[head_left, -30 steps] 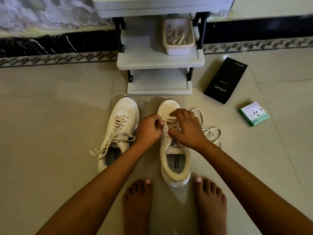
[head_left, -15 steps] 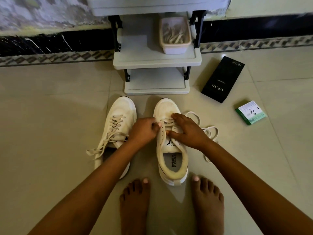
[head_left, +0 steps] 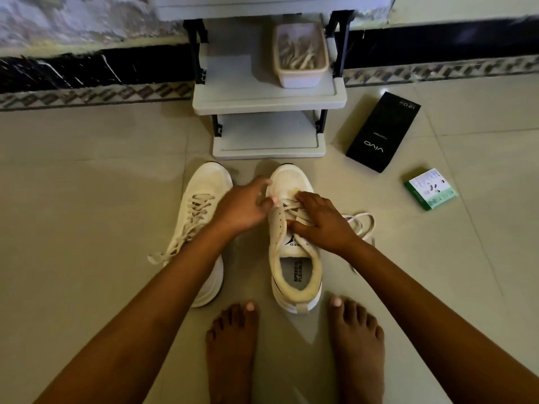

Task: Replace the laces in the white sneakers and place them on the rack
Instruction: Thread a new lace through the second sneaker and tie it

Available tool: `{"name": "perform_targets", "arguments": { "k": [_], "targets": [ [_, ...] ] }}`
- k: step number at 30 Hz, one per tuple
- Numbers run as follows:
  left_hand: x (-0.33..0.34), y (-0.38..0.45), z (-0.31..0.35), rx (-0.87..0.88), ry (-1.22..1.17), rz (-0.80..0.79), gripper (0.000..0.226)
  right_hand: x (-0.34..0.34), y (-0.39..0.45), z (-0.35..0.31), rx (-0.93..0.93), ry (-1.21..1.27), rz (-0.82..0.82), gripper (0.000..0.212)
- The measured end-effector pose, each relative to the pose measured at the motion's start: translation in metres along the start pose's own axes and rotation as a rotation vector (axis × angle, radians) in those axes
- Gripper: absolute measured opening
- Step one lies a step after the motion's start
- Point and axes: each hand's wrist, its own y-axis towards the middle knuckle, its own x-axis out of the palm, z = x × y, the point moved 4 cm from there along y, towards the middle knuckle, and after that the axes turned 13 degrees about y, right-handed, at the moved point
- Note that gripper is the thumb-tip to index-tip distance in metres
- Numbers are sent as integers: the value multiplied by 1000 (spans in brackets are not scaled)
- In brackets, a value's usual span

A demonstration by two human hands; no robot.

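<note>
We see the left hand (head_left: 243,207) pinching the cream flat lace (head_left: 287,204) near the toe end of the right-side white sneaker (head_left: 294,243), with thumb and fingers curled on it. The right hand (head_left: 322,224) rests on top of the same shoe, its fingers bent over the crossed lace and pressing it down by the tongue. The loose end of this lace loops out on the floor just to the right of the shoe. The left-side white sneaker (head_left: 204,217) lies just beside it, fully laced, with its ends untied and trailing to the left. Both shoes sit on the pale tiled floor (head_left: 87,199), in front of the small grey plastic rack (head_left: 268,94). On the rack's middle shelf stands a pale plastic tub (head_left: 300,53) with laces in it. Two bare feet (head_left: 233,345) stand near the shoe's heel. To the right lie a long black box (head_left: 383,132) and a small green and white box (head_left: 430,189).
</note>
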Motion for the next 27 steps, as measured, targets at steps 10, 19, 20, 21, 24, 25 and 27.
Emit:
{"name": "perform_targets", "arguments": {
  "k": [10, 19, 20, 21, 24, 25, 27],
  "targets": [
    [-75, -9, -3, 120, -1426, -44, 22, 1, -2, -2, -15, -80, 28, 70],
    [-24, -1, -16, -44, 167, 29, 32, 3, -2, 0, -11, -22, 22, 70],
    [-12, 0, -8, 11, 152, -3, 37, 4, -2, 1, -11, -18, 27, 70],
    [-5, 1, 0, 46, 180, -6, 39, 4, -3, 1, -13, -14, 33, 70],
    [6, 2, 10, 82, 306, -7, 25, 6, -3, 3, -11, -2, 42, 70],
    [4, 3, 11, 85, 225, -25, 22, 6, -4, 4, -12, -7, 43, 70],
    [-15, -1, 8, 48, -179, -66, 14, 6, -3, 6, -14, -37, 33, 72]
  ]
}}
